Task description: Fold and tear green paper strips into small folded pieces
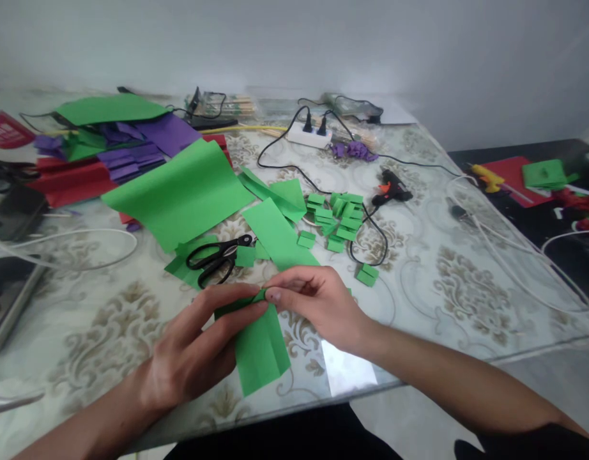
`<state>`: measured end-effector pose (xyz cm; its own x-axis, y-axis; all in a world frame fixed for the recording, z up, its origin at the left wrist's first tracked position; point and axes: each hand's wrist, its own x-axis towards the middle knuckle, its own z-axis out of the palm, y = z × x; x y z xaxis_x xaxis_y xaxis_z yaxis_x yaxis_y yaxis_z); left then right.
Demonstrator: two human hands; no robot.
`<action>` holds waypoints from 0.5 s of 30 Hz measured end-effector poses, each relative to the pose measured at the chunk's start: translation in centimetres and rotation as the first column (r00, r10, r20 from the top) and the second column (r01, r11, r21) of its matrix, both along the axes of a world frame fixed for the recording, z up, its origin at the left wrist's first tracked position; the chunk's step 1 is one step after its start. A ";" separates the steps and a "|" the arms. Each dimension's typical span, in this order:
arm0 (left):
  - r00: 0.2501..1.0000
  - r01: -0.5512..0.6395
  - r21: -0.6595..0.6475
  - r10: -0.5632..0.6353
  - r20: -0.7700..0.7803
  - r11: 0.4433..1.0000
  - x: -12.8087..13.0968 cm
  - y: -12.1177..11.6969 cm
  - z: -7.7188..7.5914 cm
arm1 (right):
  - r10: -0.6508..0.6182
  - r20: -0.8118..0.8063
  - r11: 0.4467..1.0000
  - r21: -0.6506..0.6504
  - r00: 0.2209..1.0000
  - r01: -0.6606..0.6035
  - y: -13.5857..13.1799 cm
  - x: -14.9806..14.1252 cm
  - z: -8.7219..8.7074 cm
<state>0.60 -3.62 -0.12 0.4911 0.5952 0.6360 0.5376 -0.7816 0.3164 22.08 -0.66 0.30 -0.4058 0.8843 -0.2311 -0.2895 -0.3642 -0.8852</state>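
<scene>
A green paper strip (262, 351) lies at the table's front edge, its upper part folded under my fingers. My left hand (198, 342) grips the fold, with fingers reaching across it from the left. From the right, my right hand (318, 303) pinches the same fold between thumb and forefinger. Just beyond my hands lie black-handled scissors (220, 255), their blades partly covered by green paper. Another green strip (278, 233) extends behind my right hand. Several small folded green paper pieces (340, 220) are heaped further back.
A large green sheet (179, 191) rests at left, near purple paper (172, 137) and red paper (74, 182). At the back sits a white power strip (308, 135). A black glue gun (393, 187) with its cord is at right; a yellow glue gun (487, 177) lies beyond the table edge.
</scene>
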 end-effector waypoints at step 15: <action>1.000 0.017 0.003 -0.017 0.006 1.000 -0.1 0.1 0.0 | 0.021 -0.055 1.000 -0.010 0.998 -0.022 -0.1 0.1 -0.1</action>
<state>0.50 -3.55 -0.16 0.4972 0.5850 0.6408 0.5225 -0.7915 0.3171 22.17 -0.80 0.20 -0.4371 0.8728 -0.2173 -0.3296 -0.3802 -0.8642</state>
